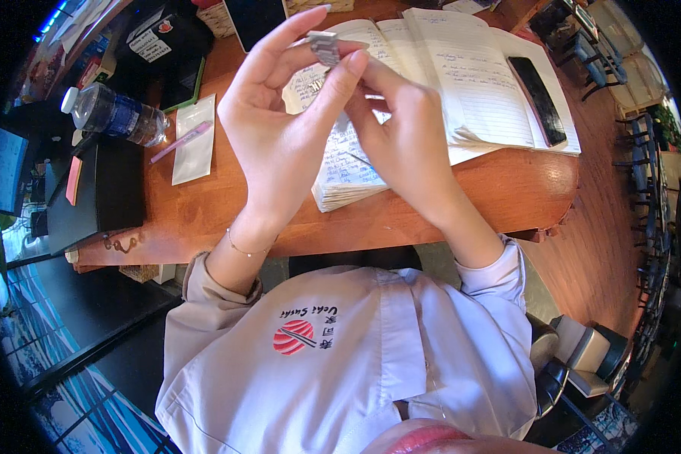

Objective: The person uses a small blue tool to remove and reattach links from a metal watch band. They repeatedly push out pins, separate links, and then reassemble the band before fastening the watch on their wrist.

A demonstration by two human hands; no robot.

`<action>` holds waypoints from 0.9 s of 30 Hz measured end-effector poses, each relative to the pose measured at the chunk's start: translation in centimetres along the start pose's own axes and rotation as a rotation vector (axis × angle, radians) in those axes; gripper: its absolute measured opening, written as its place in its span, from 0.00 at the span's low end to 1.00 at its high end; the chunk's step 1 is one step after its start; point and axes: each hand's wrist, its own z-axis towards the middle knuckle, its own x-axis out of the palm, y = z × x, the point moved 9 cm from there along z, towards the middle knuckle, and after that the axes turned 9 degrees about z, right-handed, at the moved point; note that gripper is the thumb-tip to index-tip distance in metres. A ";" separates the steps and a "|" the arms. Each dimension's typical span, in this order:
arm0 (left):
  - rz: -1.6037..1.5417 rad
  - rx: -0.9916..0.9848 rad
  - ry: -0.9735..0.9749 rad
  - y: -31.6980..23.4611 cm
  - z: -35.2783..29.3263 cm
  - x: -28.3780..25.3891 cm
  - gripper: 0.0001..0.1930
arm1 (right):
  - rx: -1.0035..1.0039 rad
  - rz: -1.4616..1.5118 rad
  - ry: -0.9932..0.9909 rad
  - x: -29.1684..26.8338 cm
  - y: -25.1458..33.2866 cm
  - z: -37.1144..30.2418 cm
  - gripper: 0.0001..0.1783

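Both hands are raised over the notebooks, their fingertips meeting. My left hand [280,129] pinches a silver metal watch band [324,48] between thumb and fingers, its index finger stretched upward. The ribbed links of the band show above the thumb; the rest is partly hidden by the fingers. My right hand [405,129] is curled with its fingertips pressed against the left thumb at the band; what they grip is mostly covered. Beneath the hands lies an open notebook [348,175] with handwriting in blue. A thin bracelet [248,253] circles my left wrist.
On the wooden table [280,240] are another open notebook [477,98], a black phone [537,101], a white paper slip [194,155] with a pink pen [180,142], and a water bottle [119,113] lying tilted. A black box [106,189] and a screen [4,168] stand at left.
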 end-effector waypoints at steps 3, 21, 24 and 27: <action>-0.015 -0.030 0.039 0.4 -0.2 0.4 0.19 | -0.072 -0.098 -0.027 -1.4 0.3 0.6 0.11; -0.266 -0.261 0.233 3.8 -2.0 0.1 0.28 | 0.557 0.477 0.492 -1.5 -3.6 -0.4 0.21; -0.324 -0.320 0.260 4.3 -2.2 0.2 0.29 | 0.614 0.529 0.594 -1.2 -3.6 -0.6 0.23; -0.381 -0.381 0.321 5.3 -2.4 0.4 0.29 | 0.651 0.592 0.626 -1.2 -3.7 -0.6 0.24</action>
